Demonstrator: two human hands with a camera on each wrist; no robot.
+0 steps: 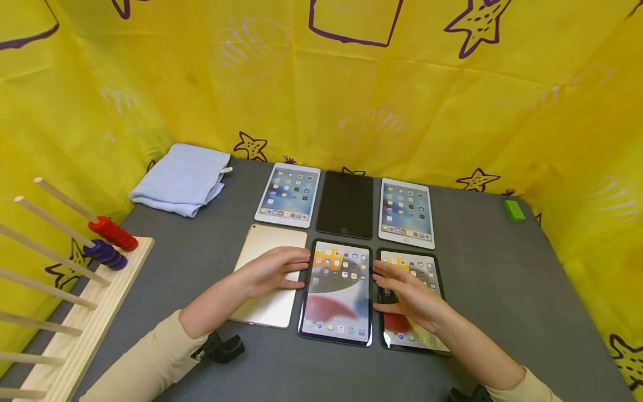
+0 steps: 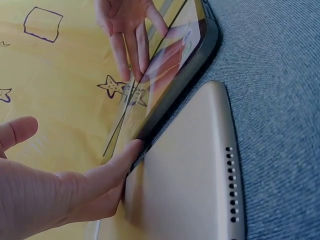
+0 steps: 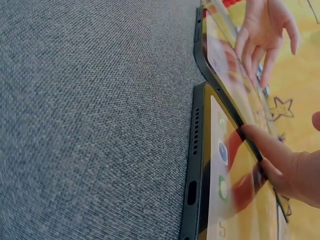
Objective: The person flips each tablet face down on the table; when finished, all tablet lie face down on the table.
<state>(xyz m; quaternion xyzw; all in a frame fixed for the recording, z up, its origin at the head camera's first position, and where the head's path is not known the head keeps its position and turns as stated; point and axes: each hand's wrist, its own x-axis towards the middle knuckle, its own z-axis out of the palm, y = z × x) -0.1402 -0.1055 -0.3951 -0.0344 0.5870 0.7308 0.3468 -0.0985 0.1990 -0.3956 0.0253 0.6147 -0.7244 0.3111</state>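
Note:
Six tablets lie in two rows on the grey cloth-covered table. In the front row, a black-framed tablet (image 1: pixel 337 298) with a lit home screen lies in the middle. My left hand (image 1: pixel 273 272) has its fingers extended along the left edge of that tablet, above a gold tablet (image 1: pixel 268 304) lying back up. At the opposite edge, the fingers of my right hand (image 1: pixel 409 296) reach over another black-framed tablet (image 1: pixel 421 338), partly covering its screen. In the left wrist view, the left thumb lies by the seam between the gold tablet (image 2: pixel 185 165) and the middle one.
Behind are a white tablet (image 1: pixel 288 195), a dark-screened black tablet (image 1: pixel 345 204) and a second white tablet (image 1: pixel 406 212). A folded blue cloth (image 1: pixel 181 176) lies back left, a green block (image 1: pixel 514 210) back right. A wooden peg stand (image 1: pixel 108 312) holds red and purple rings at left.

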